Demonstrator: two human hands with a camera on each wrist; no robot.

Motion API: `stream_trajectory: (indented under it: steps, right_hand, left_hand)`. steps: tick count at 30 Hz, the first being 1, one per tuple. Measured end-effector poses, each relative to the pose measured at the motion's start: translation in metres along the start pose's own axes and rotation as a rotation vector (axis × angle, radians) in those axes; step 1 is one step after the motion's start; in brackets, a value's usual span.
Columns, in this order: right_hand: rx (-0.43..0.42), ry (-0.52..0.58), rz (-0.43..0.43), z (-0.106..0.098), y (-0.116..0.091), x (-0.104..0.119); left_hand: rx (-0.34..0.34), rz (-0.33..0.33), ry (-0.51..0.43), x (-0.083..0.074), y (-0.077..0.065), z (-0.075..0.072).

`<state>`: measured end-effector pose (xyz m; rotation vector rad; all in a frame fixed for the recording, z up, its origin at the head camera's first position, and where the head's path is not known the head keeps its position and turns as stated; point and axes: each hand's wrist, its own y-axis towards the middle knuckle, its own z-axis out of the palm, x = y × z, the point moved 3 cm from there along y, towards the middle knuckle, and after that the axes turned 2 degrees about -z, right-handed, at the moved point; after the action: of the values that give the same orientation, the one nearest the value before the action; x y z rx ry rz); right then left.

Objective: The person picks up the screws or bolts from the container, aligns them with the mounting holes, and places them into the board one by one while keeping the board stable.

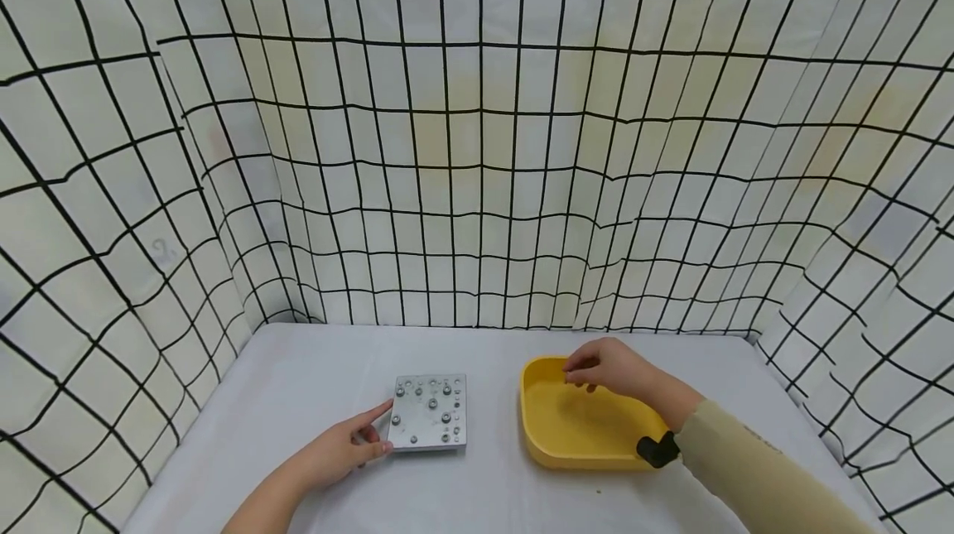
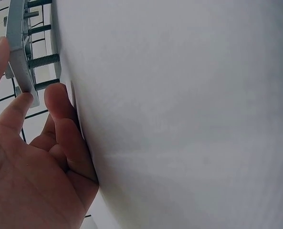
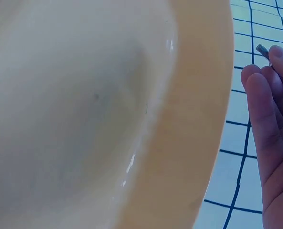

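My left hand (image 1: 335,451) is at the left edge of a flat silver metal plate (image 1: 440,430), thumb near its front corner and index finger further back. Several screws sit in holes across the plate's top. In the left wrist view threaded screw shanks (image 2: 45,60) stick out from the plate's underside, and the fingertips of the left hand (image 2: 41,162) hold its edge. Over the yellow tray (image 1: 531,435), my right hand (image 1: 614,368) pinches a small screw (image 3: 262,51) between thumb and fingers. The screw's threaded end shows in the right wrist view; the fingers hide the rest.
The yellow tray stands on the white-covered table (image 1: 492,493), right of the plate. A dark band (image 1: 658,449) is at the right wrist, above the tray's front right corner. White walls with a black grid (image 1: 462,186) rise behind and on both sides.
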<state>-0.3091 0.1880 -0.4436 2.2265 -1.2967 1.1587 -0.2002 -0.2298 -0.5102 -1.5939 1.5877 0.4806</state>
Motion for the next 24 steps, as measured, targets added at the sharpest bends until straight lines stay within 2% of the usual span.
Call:
stream_trajectory:
  steps: [9, 13, 18, 24]
  right_hand:
    - [-0.001, 0.063, -0.031, 0.012, 0.005, 0.010]
    - [-0.013, 0.070, -0.020, 0.021, 0.009, 0.015]
    - [-0.019, 0.064, -0.032, 0.036, 0.023, 0.030]
    - [-0.008, 0.132, -0.051, 0.063, 0.044, 0.053]
  left_hand:
    - [0.010, 0.018, -0.002, -0.003, 0.002, 0.001]
    - [0.012, -0.002, -0.004, -0.001, 0.002, 0.002]
    - [0.015, -0.013, 0.002, 0.002, 0.003, 0.001]
    - [0.028, 0.011, 0.004, 0.002, 0.004, 0.002]
